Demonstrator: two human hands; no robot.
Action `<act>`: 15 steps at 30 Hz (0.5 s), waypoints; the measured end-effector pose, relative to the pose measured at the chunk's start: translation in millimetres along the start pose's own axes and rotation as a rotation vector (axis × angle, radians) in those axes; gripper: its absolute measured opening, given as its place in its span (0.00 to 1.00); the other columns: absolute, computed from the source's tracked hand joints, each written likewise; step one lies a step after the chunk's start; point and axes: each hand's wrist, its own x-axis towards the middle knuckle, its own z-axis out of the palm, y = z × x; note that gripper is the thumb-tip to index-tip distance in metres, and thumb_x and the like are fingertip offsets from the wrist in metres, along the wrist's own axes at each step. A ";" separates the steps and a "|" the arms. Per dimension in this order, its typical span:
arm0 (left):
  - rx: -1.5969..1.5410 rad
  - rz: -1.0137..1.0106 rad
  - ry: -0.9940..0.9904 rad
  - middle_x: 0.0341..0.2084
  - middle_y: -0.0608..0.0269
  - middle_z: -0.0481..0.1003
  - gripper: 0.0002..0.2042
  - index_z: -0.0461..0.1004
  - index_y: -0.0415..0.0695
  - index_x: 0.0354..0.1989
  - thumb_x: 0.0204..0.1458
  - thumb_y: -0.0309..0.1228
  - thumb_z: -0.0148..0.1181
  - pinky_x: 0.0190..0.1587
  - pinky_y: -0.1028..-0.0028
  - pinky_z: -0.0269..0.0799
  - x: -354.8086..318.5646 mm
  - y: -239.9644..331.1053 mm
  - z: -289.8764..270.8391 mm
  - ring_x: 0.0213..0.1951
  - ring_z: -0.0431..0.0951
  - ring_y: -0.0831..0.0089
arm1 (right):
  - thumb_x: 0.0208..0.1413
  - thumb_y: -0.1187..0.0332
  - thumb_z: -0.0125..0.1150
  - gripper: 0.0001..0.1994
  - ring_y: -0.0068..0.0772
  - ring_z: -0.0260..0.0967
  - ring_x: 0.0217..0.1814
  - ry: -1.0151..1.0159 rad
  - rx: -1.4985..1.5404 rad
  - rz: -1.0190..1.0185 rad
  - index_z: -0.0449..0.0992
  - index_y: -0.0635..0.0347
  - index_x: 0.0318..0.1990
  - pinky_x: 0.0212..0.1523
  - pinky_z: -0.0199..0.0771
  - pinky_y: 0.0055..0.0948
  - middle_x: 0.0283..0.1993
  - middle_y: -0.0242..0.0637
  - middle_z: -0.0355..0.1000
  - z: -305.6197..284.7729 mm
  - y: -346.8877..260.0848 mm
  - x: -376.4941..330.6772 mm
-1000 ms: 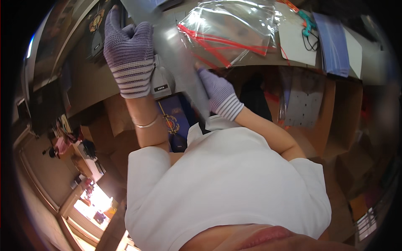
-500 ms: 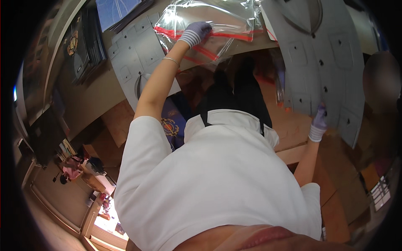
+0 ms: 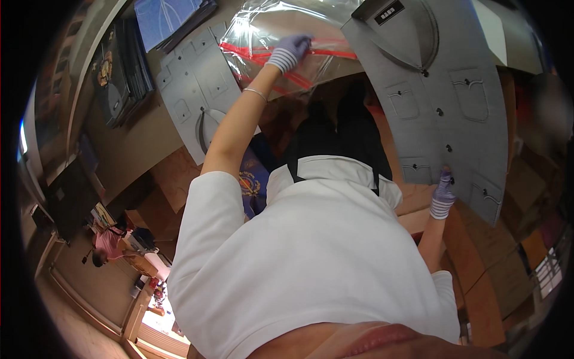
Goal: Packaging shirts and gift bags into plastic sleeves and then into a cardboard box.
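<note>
A stack of clear plastic bags (image 3: 263, 18) with red strips lies at the table's front edge. My left hand (image 3: 289, 51), in a purple and white striped glove, rests over the red-stripped edge, its fingers curled on the film. On the right hangs a flat grey shirt-shaped piece (image 3: 427, 113) with a collar, pockets and dark buttons. Its lower end is gripped by my gloved right hand (image 3: 443, 194), and its collar end overlaps the bags' right side. Another grey shirt-shaped piece (image 3: 194, 90) lies left of the bags, partly behind my left forearm.
Stacked dark packages (image 3: 122, 78) and a blue package (image 3: 167, 21) lie on the table (image 3: 140, 134) at left. Cardboard boxes (image 3: 484, 257) stand at right. A dark blue package with a gold emblem (image 3: 251, 179) is beside my waist. Far off at left is another person (image 3: 107, 244).
The grey shirt-shaped piece in my right hand has come left, now covering the bags' right side. My right hand moved left and nearer; my left hand shifted slightly right along the bags.
</note>
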 end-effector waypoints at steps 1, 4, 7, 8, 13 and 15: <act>-0.393 -0.190 0.159 0.27 0.55 0.75 0.11 0.73 0.40 0.32 0.48 0.35 0.51 0.34 0.72 0.70 -1.9 -4.4 1.8 0.28 0.75 0.68 | 0.52 0.68 0.54 0.17 0.37 0.64 0.46 0.027 0.022 0.037 0.66 0.72 0.45 0.50 0.61 0.29 0.48 0.44 0.67 -1.1 -4.6 1.7; -0.633 -0.415 0.174 0.16 0.63 0.73 0.13 0.74 0.38 0.25 0.49 0.37 0.51 0.26 0.76 0.67 19.6 18.2 -5.6 0.20 0.71 0.76 | 0.51 0.71 0.55 0.19 0.34 0.63 0.47 -0.061 0.000 -0.039 0.63 0.69 0.50 0.50 0.60 0.25 0.51 0.42 0.64 -14.0 27.0 -11.9; -0.569 -0.507 0.173 0.15 0.66 0.72 0.14 0.74 0.38 0.23 0.48 0.38 0.53 0.24 0.79 0.65 20.7 5.3 -11.2 0.19 0.68 0.79 | 0.51 0.73 0.52 0.15 0.33 0.66 0.42 -0.030 0.091 -0.349 0.67 0.67 0.48 0.44 0.64 0.25 0.45 0.42 0.69 32.8 -44.1 2.6; -0.534 -0.504 0.186 0.15 0.66 0.72 0.13 0.74 0.38 0.23 0.48 0.38 0.54 0.23 0.80 0.64 17.4 -4.0 -13.9 0.18 0.68 0.80 | 0.51 0.73 0.52 0.15 0.33 0.66 0.42 -0.040 0.104 -0.361 0.67 0.67 0.48 0.44 0.64 0.25 0.45 0.42 0.69 45.9 -60.8 4.5; -0.345 -0.230 0.885 0.19 0.57 0.73 0.07 0.73 0.37 0.24 0.43 0.30 0.55 0.30 0.74 0.67 19.9 51.3 -69.3 0.23 0.71 0.72 | 0.51 0.72 0.53 0.11 0.33 0.68 0.32 -0.292 0.069 -0.154 0.71 0.64 0.42 0.35 0.66 0.25 0.31 0.41 0.72 67.5 -73.1 1.4; -0.363 -0.246 0.959 0.19 0.57 0.73 0.08 0.73 0.37 0.25 0.41 0.30 0.55 0.31 0.74 0.68 3.7 55.2 -104.8 0.23 0.72 0.72 | 0.51 0.72 0.53 0.11 0.31 0.68 0.33 -0.235 -0.003 -0.187 0.71 0.65 0.41 0.36 0.66 0.24 0.32 0.41 0.72 69.2 -66.9 3.0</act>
